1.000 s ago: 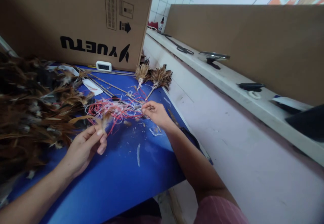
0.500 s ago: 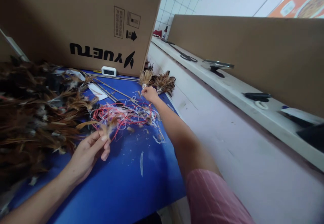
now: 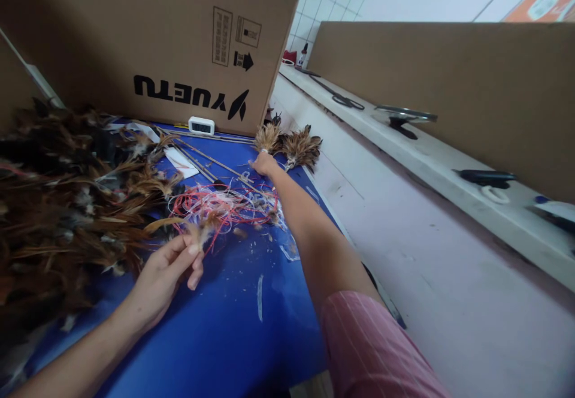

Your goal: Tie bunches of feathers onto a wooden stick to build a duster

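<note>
Left hand (image 3: pixel 167 272) is pinching a small feather tuft (image 3: pixel 202 234) between thumb and fingers, holding it over the near edge of the red and white string tangle (image 3: pixel 215 206). Right hand (image 3: pixel 264 163) is reaching to the far side of the blue table (image 3: pixel 211 344), sitting just by the base of the pale feather bundle (image 3: pixel 268 137); fingers partly hidden, can't tell if they're gripping. Hands are staying well apart.

Dark feather bundle (image 3: pixel 303 148) is lying to the right of the pale one, near the wall. Big feather pile (image 3: pixel 76 212) is covering the table's left side. Thin sticks (image 3: pixel 211 161) are running across the far area and into the tangle, crowding the space between pile and right hand. White paper (image 3: pixel 181 162) is lying beside them. White digital device (image 3: pixel 201 125) is standing in front of the box. Clear strip (image 3: pixel 259 298) is lying on the near blue surface.

Ledge on right (image 3: pixel 433 149) is carrying scissors (image 3: pixel 347 102), a round glass-like item (image 3: pixel 406 114), a black object (image 3: pixel 485 177), a white ring (image 3: pixel 495 194) and, at the far end, a small bottle (image 3: pixel 303 55).

Containers: large cardboard box (image 3: pixel 175 32) is walling off the back, printing showing upside down; contents hidden. Bottle contents too small to tell.
</note>
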Demonstrator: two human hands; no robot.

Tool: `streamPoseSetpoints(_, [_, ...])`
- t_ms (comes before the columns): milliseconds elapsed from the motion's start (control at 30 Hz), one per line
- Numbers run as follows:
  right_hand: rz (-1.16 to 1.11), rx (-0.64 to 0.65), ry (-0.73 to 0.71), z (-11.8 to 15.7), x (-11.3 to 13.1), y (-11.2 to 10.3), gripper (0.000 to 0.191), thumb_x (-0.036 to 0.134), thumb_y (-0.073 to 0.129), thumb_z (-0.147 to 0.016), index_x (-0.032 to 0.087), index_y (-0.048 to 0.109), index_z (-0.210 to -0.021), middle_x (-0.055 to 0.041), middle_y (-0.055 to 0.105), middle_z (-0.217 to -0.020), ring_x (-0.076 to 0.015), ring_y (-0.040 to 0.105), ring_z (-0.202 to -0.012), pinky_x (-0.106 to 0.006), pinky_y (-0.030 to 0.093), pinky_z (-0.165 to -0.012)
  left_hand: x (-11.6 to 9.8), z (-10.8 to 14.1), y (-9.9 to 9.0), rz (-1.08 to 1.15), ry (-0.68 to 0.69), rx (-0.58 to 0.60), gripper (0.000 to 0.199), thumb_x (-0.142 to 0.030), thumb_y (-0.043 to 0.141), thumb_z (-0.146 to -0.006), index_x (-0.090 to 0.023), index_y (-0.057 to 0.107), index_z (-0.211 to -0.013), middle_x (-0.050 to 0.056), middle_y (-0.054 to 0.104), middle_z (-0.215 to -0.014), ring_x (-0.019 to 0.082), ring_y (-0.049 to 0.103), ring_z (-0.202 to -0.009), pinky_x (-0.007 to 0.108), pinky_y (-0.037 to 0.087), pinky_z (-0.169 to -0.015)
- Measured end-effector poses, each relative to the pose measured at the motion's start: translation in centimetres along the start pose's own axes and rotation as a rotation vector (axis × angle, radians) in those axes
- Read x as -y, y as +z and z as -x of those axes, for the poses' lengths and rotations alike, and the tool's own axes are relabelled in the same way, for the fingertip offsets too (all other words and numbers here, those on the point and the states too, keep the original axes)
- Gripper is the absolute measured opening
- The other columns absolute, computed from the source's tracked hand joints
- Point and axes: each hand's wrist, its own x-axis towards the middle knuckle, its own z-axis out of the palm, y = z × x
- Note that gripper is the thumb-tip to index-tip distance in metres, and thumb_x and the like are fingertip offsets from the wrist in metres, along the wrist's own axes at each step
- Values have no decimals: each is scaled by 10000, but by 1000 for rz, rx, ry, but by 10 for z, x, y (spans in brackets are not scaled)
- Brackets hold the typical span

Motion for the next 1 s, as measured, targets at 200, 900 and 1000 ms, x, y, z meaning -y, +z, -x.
streamPoseSetpoints(200, [-435, 44, -116, 38, 0, -18, 205, 176, 532, -828, 148, 551, -625, -35, 642, -587, -87, 556, -493, -207, 472, -520, -1, 0, 2, 9, 29, 6, 296, -387, 639, -831, -155, 533, -681, -38, 508, -589, 65, 453, -462, 221, 342, -497])
streamPoseSetpoints(900, [-664, 155, -303, 231, -25, 7, 111, 212, 598, -741, 157, 680, -790, 28, 562, -606, -64, 417, -513, -200, 317, -496, -1, 3, 3, -3, 62, 31, 243, -335, 631, -845, -160, 528, -710, -42, 519, -625, 59, 470, -476, 212, 365, -507])
streamPoseSetpoints(1000, [-688, 165, -302, 237, -23, 19, 81, 223, 611, -735, 163, 652, -770, 25, 570, -631, -71, 455, -546, -204, 352, -530, -1, 3, 3, -14, 63, 41, 238, -334, 630, -845, -163, 531, -713, -43, 526, -630, 59, 474, -471, 211, 367, -503])
